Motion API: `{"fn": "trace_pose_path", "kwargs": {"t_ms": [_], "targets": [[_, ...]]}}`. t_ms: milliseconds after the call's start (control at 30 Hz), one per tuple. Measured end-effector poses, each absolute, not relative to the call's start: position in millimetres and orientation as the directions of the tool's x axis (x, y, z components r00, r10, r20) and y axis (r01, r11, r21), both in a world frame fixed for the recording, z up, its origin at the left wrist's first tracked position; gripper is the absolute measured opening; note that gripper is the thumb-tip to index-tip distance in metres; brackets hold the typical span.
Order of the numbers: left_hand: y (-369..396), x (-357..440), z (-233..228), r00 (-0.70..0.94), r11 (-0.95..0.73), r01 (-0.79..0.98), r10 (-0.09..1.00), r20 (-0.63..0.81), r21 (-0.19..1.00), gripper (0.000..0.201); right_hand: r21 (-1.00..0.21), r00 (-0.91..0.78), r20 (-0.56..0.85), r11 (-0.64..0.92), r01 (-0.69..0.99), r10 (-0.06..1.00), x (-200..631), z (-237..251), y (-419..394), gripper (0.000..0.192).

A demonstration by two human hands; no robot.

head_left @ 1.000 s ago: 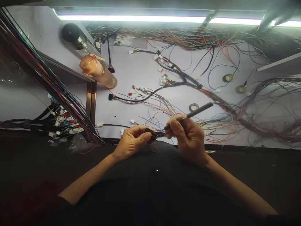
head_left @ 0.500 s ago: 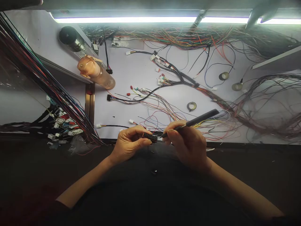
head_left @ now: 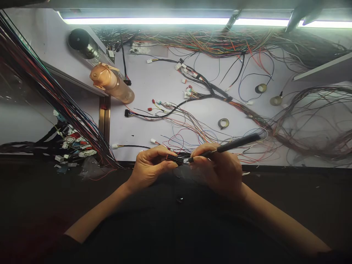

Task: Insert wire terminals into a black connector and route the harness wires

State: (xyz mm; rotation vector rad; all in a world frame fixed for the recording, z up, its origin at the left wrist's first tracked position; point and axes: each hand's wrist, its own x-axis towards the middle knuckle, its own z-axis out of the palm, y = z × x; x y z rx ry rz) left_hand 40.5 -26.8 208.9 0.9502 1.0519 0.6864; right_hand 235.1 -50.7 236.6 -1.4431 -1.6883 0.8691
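White counter (head_left: 154, 73) strewn with loose wires (head_left: 220, 44), left hand (head_left: 150, 167) pinching a black connector (head_left: 175, 159), right hand (head_left: 217, 168) gripping a black pick tool (head_left: 231, 145), tip touching the connector

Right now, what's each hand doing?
Left hand: closed on the black connector.
Right hand: gripping the black pick tool, tip at the connector.

From my feed, I see two bare forearms running in from about 7 and 5 o'clock, with no sleeves, watch or rings showing on the left hand (head_left: 150, 168) or the right hand (head_left: 220, 170). A plain black fabric top (head_left: 176, 227) fills the 6 o'clock area, carrying one small dark round button (head_left: 180, 200) at its middle.
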Motion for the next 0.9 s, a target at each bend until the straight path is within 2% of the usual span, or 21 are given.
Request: {"fn": "trace_pose_path", "kwargs": {"t_ms": [333,733,900], "targets": [[-27.3,41.2,210.1,0.375,0.436,-0.015,0.837,-0.399,0.9,0.015,-0.876,-0.064,0.102,0.12,0.468,0.993,234.9,234.2,-51.4,0.014],[-27.6,43.1,211.3,0.349,0.415,-0.01,0.854,-0.386,0.91,0.014,-0.842,-0.097,0.211,0.232,0.488,0.973,235.1,232.1,-51.5,0.009],[-27.6,43.6,211.4,0.319,0.395,-0.034,0.875,-0.365,0.918,0.014,-0.836,-0.053,0.219,0.215,0.505,0.974,232.8,231.7,-52.5,0.008]]}}
